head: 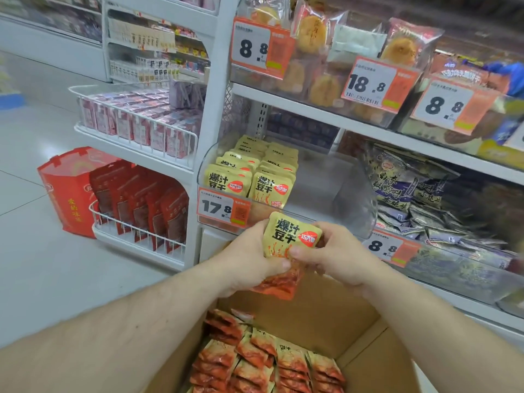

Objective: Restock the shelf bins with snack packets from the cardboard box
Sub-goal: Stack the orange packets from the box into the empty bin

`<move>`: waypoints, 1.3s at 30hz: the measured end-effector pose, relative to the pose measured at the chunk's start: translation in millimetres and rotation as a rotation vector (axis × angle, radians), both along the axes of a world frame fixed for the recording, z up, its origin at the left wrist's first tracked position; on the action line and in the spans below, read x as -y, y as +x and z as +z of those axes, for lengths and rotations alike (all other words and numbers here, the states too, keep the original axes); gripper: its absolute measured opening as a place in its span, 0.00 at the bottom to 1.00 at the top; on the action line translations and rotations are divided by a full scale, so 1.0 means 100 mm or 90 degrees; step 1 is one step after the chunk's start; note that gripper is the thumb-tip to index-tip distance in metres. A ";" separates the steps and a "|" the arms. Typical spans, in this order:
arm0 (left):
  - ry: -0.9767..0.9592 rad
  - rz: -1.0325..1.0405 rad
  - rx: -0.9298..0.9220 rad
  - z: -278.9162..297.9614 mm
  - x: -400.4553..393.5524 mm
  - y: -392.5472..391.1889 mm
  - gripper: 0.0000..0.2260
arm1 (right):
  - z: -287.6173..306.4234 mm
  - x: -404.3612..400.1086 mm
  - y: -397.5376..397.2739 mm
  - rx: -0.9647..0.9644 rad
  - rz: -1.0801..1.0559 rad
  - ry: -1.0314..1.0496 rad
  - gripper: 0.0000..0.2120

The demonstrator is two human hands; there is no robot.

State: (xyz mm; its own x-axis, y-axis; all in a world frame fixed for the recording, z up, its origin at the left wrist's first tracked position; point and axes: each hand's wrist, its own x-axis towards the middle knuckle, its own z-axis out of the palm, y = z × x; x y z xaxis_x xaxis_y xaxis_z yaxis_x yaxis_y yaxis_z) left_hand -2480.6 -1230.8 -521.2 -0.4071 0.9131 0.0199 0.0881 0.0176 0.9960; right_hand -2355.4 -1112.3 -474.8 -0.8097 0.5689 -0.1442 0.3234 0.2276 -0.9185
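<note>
A small stack of yellow and orange snack packets point(292, 236) is held upright between both hands, just below the clear shelf bin point(340, 194). My left hand point(249, 259) grips the stack from the left, and my right hand point(337, 256) pinches it from the right with the thumb on the front. The bin holds two rows of the same yellow packets point(255, 171) on its left side; its right side shows bare. The open cardboard box point(326, 316) sits below my arms, with several orange packets point(269, 361) packed in it.
A 17.8 price tag point(224, 209) hangs on the bin's front. Purple-grey snack bags point(419, 194) fill the bin to the right. Pastry packs sit on the shelf above. At left are white wire baskets with red packets point(141, 205) and a red gift bag point(68, 191) on the floor.
</note>
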 end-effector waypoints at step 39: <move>-0.247 0.168 -0.711 0.01 -0.03 -0.25 0.22 | 0.15 -0.52 -1.18 0.239 -0.076 0.427 0.17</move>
State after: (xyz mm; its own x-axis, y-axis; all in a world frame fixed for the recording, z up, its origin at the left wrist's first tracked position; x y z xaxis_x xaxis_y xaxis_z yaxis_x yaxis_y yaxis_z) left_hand -2505.4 -1227.7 -520.4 -0.5152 0.8278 0.2221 0.8442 0.4453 0.2985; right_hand -2473.7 -1060.1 -460.1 -0.7024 0.7118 0.0094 0.6430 0.6401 -0.4204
